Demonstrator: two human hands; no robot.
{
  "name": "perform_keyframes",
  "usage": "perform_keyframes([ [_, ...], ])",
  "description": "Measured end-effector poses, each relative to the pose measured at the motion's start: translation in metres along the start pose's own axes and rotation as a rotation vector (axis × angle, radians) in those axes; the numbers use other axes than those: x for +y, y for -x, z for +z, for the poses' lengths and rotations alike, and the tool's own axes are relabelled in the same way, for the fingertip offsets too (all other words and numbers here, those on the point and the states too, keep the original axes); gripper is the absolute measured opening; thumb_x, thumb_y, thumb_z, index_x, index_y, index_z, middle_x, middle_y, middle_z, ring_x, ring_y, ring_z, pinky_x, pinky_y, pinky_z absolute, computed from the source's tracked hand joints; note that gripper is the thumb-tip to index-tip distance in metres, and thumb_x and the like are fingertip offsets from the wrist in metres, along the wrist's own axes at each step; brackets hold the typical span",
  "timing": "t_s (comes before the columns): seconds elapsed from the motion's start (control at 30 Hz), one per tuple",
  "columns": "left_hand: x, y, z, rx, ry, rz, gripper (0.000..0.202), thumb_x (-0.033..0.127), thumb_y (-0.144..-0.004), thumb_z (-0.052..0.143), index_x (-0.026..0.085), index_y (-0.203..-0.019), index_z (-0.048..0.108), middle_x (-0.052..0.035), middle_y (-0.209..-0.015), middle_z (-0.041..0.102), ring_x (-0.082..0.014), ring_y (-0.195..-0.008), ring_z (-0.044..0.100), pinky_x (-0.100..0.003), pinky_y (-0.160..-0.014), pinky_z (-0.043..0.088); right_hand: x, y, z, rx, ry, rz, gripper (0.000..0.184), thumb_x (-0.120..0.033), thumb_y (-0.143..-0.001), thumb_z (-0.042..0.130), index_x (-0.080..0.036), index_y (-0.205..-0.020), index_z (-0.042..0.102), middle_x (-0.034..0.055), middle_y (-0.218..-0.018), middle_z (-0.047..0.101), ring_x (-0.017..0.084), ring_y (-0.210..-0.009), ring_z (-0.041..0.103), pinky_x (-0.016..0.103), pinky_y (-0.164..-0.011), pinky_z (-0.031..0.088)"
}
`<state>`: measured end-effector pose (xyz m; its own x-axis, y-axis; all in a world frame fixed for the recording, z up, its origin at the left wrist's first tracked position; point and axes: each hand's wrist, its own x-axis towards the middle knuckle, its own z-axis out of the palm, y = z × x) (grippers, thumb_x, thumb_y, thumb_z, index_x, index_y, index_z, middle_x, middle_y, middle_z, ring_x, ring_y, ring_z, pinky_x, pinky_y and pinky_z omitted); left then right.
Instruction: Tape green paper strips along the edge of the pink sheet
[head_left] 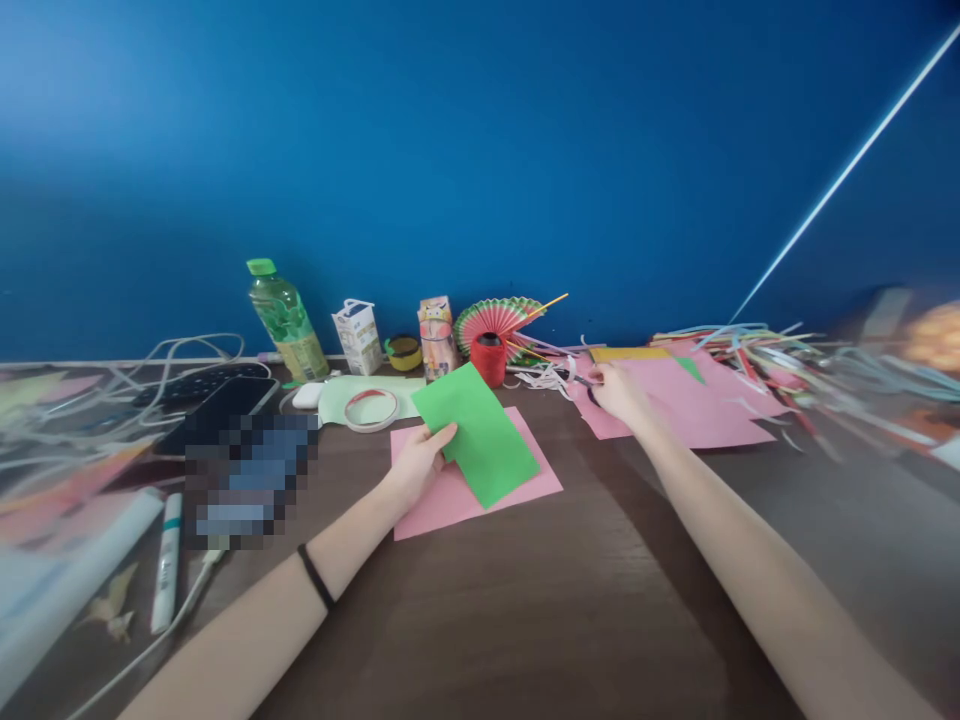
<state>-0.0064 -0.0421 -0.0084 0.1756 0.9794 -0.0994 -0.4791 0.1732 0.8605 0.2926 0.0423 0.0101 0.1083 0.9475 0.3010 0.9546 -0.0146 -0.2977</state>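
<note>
My left hand [417,462] pinches the near left edge of a green sheet of paper [477,435], holding it just over a pink sheet [525,482] that lies flat on the dark wooden table [570,610]. My right hand [616,391] reaches far forward to the pink sheets [705,410] at the back right. Its fingers are curled round a small dark object, perhaps scissors [582,381], too small to name surely.
Along the blue wall stand a green bottle [285,322], a small carton [358,336], a red thread spool [488,359] and a paper fan [498,316]. A tape roll [370,409] lies left of the green sheet. Paper strips [757,345] pile up right; cables, keyboard and marker [166,562] left.
</note>
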Motion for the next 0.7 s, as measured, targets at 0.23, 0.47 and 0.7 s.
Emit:
perform_keyframes([
  [0.23,0.000,0.000,-0.002,-0.002,0.011,-0.012,0.016,0.014,-0.075,0.059,0.011,-0.088,0.066,-0.0126,-0.093,0.070,-0.0256,-0.091,0.064,-0.042,-0.087,0.047,0.016,0.002,0.009,-0.076,0.121,-0.005,0.030,-0.017,-0.076,0.049,-0.014,-0.106,0.055,0.0142,-0.109,0.058,0.022,-0.095,0.057,0.027,-0.073,0.042],
  [0.47,0.002,0.002,0.001,0.014,0.041,-0.023,0.014,0.012,-0.075,0.058,0.011,-0.086,0.067,-0.0119,-0.094,0.070,-0.0241,-0.091,0.064,-0.040,-0.089,0.046,0.011,0.006,0.000,-0.083,0.215,0.027,0.029,-0.018,-0.078,0.045,-0.012,-0.104,0.058,0.0196,-0.099,0.061,0.031,-0.090,0.059,0.037,-0.071,0.043],
  [0.7,0.004,0.003,0.002,0.032,0.070,-0.027,0.016,0.011,-0.076,0.057,0.011,-0.089,0.066,-0.0110,-0.095,0.070,-0.0222,-0.088,0.065,-0.038,-0.087,0.047,0.010,0.002,-0.014,0.037,0.133,0.051,0.033,-0.013,-0.078,0.041,-0.007,-0.107,0.055,0.0219,-0.103,0.059,0.028,-0.090,0.059,0.034,-0.071,0.043],
])
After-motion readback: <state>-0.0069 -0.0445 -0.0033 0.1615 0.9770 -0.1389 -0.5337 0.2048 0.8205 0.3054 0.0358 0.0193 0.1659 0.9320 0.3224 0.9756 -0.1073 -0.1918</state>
